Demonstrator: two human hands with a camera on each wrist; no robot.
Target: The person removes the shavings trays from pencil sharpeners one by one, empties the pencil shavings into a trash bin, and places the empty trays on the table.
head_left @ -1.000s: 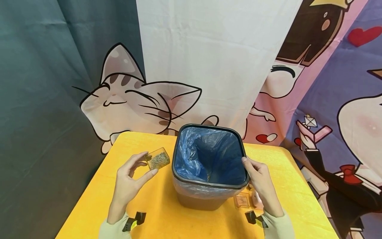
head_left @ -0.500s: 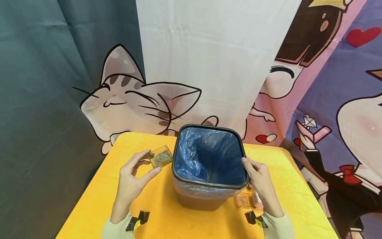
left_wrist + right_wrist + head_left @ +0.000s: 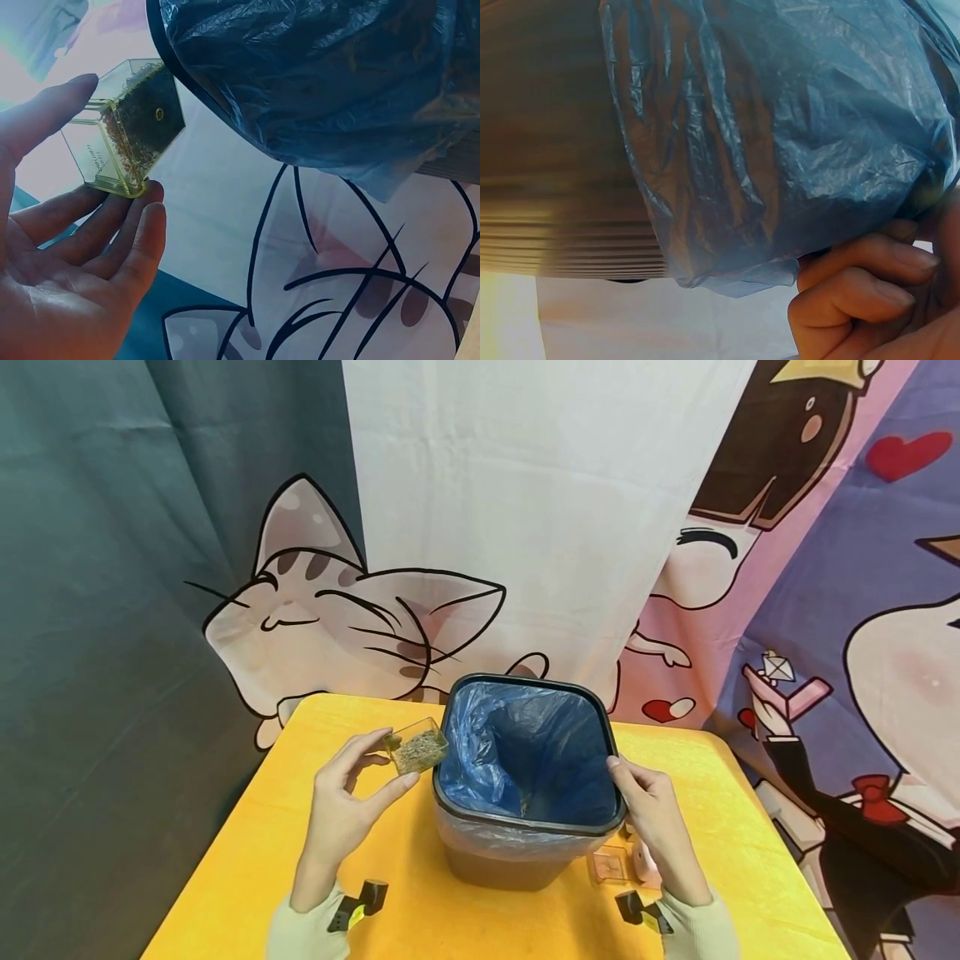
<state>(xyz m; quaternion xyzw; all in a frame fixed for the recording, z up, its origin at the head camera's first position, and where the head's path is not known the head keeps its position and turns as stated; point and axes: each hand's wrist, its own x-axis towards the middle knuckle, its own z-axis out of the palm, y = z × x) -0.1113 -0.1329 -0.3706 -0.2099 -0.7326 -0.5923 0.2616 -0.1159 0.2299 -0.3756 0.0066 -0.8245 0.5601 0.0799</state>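
My left hand (image 3: pixel 347 806) pinches a small clear, yellow-tinted plastic box (image 3: pixel 420 750) between thumb and fingertips. Grey-brown loose bits, like shavings, lie inside the box, which tilts towards the trash bin (image 3: pixel 525 875) and overlaps its left rim in the head view. From the left wrist view, the box (image 3: pixel 124 131) appears close beside the bin's dark rim, with the bits heaped against one wall. My right hand (image 3: pixel 660 814) grips the bin's right rim, thumb on top and fingers curled beneath. A blue plastic bag (image 3: pixel 480 752) lines the bin and folds over its edge.
Right of the bin, a small orange-looking clear tray (image 3: pixel 609 864) and a pink object (image 3: pixel 645 862) lie on the yellow table (image 3: pixel 375 910), the pink one partly behind my right wrist. A few bits show low inside the bag. Cartoon-printed cloth (image 3: pixel 540 527) hangs behind the table.
My left hand has moved right and slightly up with the plastic box, bringing it from left of the bin to its rim. The right hand keeps its grip in the same place.
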